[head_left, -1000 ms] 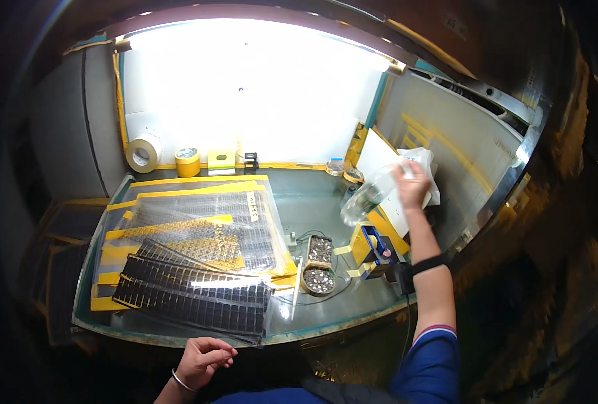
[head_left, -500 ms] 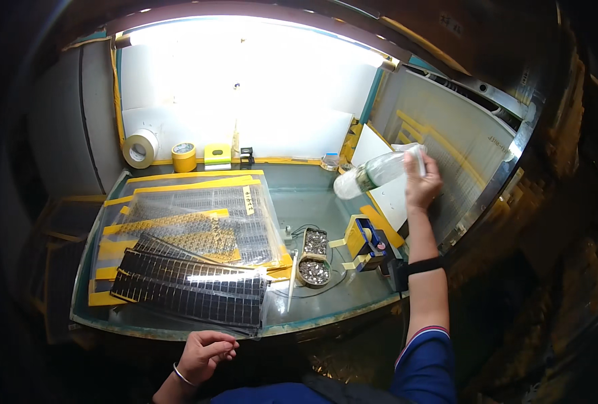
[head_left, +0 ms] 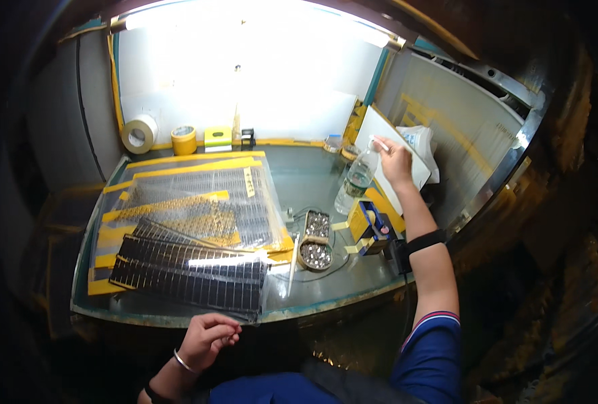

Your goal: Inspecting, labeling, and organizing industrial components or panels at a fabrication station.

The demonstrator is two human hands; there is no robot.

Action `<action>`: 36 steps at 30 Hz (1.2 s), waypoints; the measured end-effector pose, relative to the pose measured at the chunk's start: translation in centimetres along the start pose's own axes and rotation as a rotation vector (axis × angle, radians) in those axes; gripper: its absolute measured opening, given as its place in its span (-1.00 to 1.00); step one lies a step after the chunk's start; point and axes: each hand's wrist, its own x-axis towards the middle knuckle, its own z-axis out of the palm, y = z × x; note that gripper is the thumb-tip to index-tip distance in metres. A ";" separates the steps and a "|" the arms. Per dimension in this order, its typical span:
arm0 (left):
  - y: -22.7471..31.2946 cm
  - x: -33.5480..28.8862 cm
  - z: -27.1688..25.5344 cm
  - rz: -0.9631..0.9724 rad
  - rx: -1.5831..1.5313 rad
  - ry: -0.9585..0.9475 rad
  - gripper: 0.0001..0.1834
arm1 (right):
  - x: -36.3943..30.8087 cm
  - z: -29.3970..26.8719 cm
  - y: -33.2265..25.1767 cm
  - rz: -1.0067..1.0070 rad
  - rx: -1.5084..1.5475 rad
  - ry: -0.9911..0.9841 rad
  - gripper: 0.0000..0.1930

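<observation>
Grasping a clear plastic bottle with a green label band (head_left: 357, 176) near its top, the right hand (head_left: 396, 163) is at the right rear of the grey-green worktop (head_left: 309, 175). The left hand (head_left: 208, 340) waits at the front edge with its fingers loosely curled; I cannot tell whether the fingertips meet or pinch anything small. As for progress, the bottle looks close to upright, base down, just behind the blue-and-yellow tape dispenser (head_left: 368, 225), so its placing seems nearly done; the hold has not yet been released, and whether the base bears its weight is unclear. The bottle is see-through and narrows toward the neck, with a white piece, probably its cap (head_left: 381, 143), at the fingertips; how much liquid it contains is hard to tell. Farther left, a rectangular container (head_left: 317, 223) and a round container (head_left: 315, 256), both filled with small shiny pieces, stand end to end beside a slender white stick (head_left: 293, 269). Beyond them, black gridded sheets (head_left: 191, 279) lie over a stack of yellow-edged translucent sheets (head_left: 178, 188), with neither hand working on them
</observation>
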 end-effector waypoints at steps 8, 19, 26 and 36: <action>0.3 2.6 4.0 -0.102 -0.037 -0.007 -0.67 | -18.0 -4.2 -14.6 -0.340 0.491 -0.454 -0.76; 0.1 2.9 3.5 -0.144 -0.075 0.031 -0.80 | -28.8 1.3 -18.2 -0.335 0.587 -0.397 -0.66; 0.7 1.7 3.6 -0.283 -0.310 0.040 -0.80 | -29.2 1.7 -17.8 -0.434 0.622 -0.229 -0.73; 0.6 1.6 4.9 -0.225 -0.293 -0.040 -0.78 | -30.1 2.4 -15.6 -0.098 0.850 0.051 -0.92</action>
